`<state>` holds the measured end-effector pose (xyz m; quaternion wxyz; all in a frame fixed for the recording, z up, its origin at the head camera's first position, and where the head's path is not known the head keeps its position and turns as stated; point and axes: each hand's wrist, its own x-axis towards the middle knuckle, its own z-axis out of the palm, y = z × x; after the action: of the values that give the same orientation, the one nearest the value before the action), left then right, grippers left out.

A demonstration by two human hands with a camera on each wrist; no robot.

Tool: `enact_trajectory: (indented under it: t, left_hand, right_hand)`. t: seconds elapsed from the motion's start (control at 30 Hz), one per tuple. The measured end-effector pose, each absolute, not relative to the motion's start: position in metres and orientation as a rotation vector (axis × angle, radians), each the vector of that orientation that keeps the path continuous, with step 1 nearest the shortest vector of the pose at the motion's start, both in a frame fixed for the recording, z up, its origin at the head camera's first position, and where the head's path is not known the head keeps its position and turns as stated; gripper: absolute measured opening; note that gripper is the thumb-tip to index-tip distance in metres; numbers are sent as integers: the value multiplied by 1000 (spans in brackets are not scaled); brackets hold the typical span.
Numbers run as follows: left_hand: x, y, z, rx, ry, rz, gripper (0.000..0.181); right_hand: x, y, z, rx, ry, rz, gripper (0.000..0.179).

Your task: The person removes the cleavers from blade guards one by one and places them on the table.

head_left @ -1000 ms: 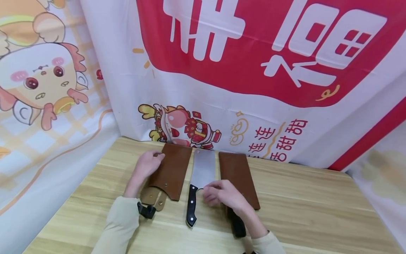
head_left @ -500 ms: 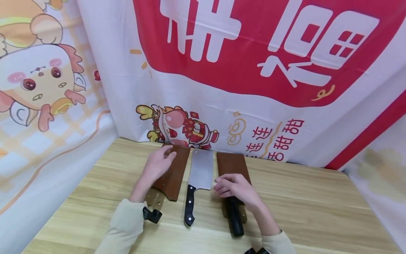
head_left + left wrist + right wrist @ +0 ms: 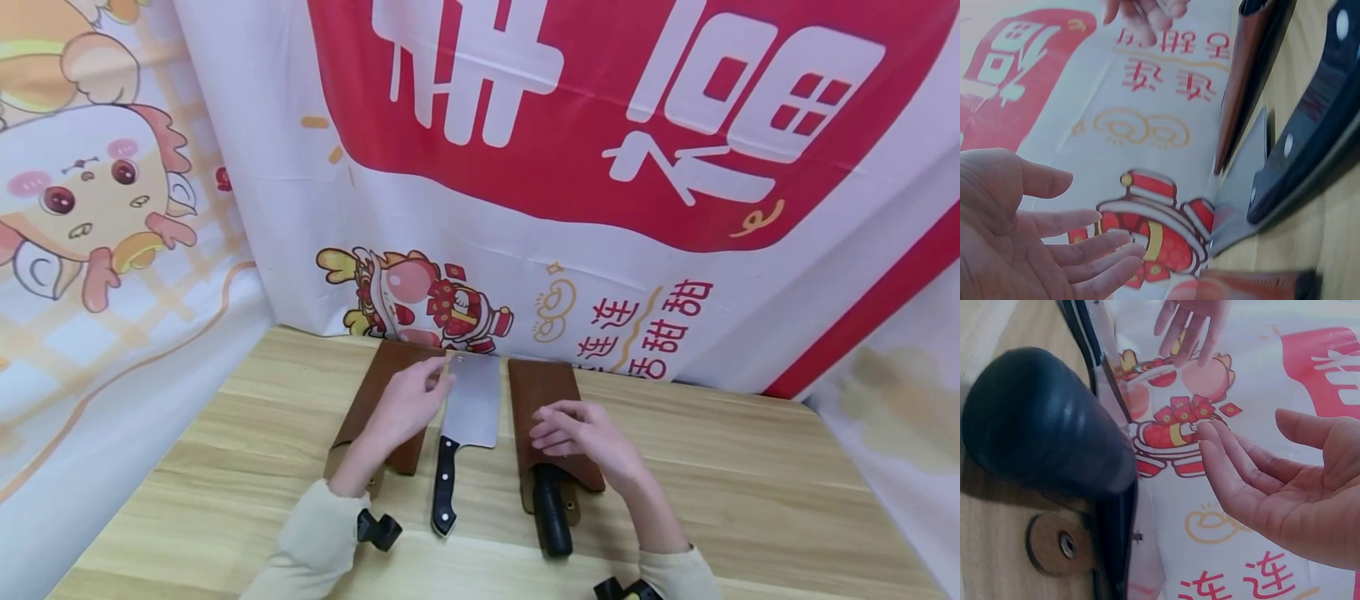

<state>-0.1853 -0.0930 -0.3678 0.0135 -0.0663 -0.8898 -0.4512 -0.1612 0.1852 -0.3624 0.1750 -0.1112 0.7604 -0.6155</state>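
Note:
A cleaver [image 3: 472, 404] with a bright blade and a black riveted handle lies bare on the table, its handle toward me. To its left is a brown leather sheath [image 3: 375, 383], partly covered by my left hand [image 3: 411, 398]. That hand hovers with relaxed fingers near the blade's left edge, holding nothing. On the right, a second knife sits in another brown sheath [image 3: 540, 387]; only its round black handle [image 3: 552, 512] shows. My right hand [image 3: 581, 433] is over this sheath's lower part, fingers loosely bent and nothing in them. The left wrist view shows the cleaver's handle [image 3: 1310, 112] up close.
The wooden table [image 3: 712, 483] meets a printed white and red cloth [image 3: 420, 200] at the back. Another patterned cloth [image 3: 90, 250] hangs on the left. A snap strap [image 3: 1054, 544] of the right sheath sticks out beside the black handle.
My left hand has moved right across the left sheath toward the cleaver's blade. My right hand has drawn right, away from the cleaver, to above the right sheath.

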Motion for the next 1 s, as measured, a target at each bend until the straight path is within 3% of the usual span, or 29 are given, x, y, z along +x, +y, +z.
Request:
enact_trajectory:
  t: [1.0]
  left_hand:
    - [-164, -41, -395, -534, -2847, -1434, 43]
  right_hand:
    - [-150, 222, -367, -237, 2159, -1732, 42]
